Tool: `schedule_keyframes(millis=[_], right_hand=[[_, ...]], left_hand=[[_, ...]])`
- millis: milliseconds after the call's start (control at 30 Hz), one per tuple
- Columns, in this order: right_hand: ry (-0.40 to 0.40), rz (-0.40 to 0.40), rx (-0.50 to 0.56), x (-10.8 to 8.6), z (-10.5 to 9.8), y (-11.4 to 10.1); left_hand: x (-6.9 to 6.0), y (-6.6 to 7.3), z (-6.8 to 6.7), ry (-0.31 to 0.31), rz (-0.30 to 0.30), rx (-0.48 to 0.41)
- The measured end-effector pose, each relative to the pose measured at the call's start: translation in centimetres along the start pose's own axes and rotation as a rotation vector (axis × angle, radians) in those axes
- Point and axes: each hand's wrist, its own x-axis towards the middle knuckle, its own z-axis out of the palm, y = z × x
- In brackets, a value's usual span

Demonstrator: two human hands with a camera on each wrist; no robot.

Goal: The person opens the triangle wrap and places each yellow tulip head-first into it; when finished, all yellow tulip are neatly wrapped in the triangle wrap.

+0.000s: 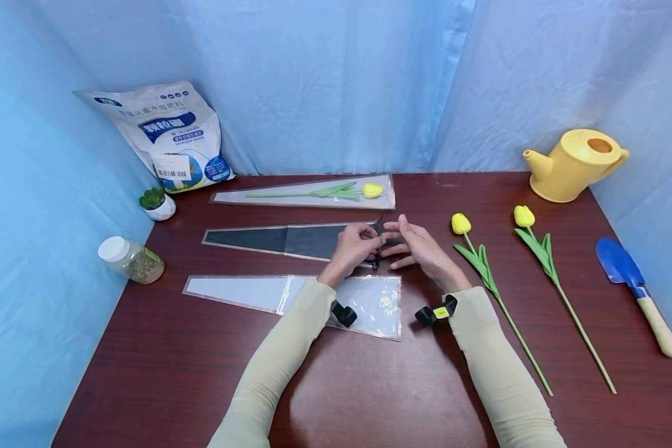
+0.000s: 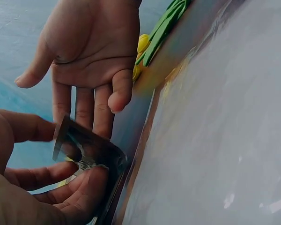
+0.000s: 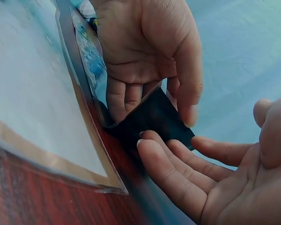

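The left hand (image 1: 351,249) grips the wide end of a black, clear-fronted flower sleeve (image 1: 246,240), the middle of three tapered sleeves on the table. That end is lifted and bent up, and its mouth gapes in the left wrist view. Just to its right is the right hand (image 1: 424,250), palm toward the left hand, fingers extended and holding nothing. Its fingertips are at the sleeve's raised black end (image 3: 154,117) in the right wrist view; whether they touch it I cannot tell. A white sleeve (image 1: 375,311) lies nearer, partly under the left forearm.
At the back, another sleeve (image 1: 282,189) contains a yellow tulip (image 1: 372,190). Two loose tulips (image 1: 484,267) lie to the right, beside a blue trowel (image 1: 621,264) and a yellow watering can (image 1: 568,165). On the left stand a fertilizer bag (image 1: 168,137), small potted plant (image 1: 159,205) and tilted jar (image 1: 140,262).
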Motion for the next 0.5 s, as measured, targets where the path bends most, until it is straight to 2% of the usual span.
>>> schedule_keyframes(millis=[300,500], right_hand=[[0.005,0.024,0.049,0.21,0.13,0.05],[0.019,0.046,0.092,0.47,0.29,0.19]], left_hand=[[-0.06,-0.14,0.05,0.101,0.034,0.144],[-0.05,-0.32,0.09,0.146,0.056,0.169]])
